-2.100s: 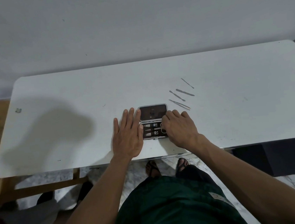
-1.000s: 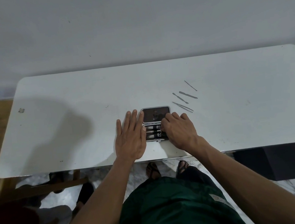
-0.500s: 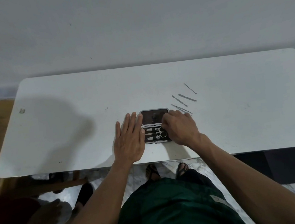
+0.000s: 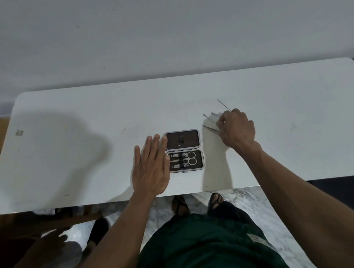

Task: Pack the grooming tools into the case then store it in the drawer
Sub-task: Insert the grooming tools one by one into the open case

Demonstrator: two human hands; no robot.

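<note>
The small grooming case (image 4: 198,160) lies open on the white table (image 4: 82,122), its dark lid (image 4: 182,139) folded back. Strapped into its base are small scissors (image 4: 191,158) and two nail clippers (image 4: 177,155). My left hand (image 4: 151,169) lies flat on the table, fingers straight, touching the case's left edge. My right hand (image 4: 236,128) is to the right of the case, over the loose metal tools, its curled fingertips pinching one thin tool (image 4: 212,114). Tweezers (image 4: 210,128) and a thin probe (image 4: 223,104) lie beside that hand.
The table's front edge (image 4: 113,201) runs just below my left wrist. Another person's hand (image 4: 45,243) and a wooden frame (image 4: 71,220) are at the lower left, below the table. A dark unit (image 4: 341,194) stands under the table's right side.
My right hand has left the case and moved up and right onto the loose tools. The scissors and clippers in the base are now uncovered. My left hand stays beside the case.
</note>
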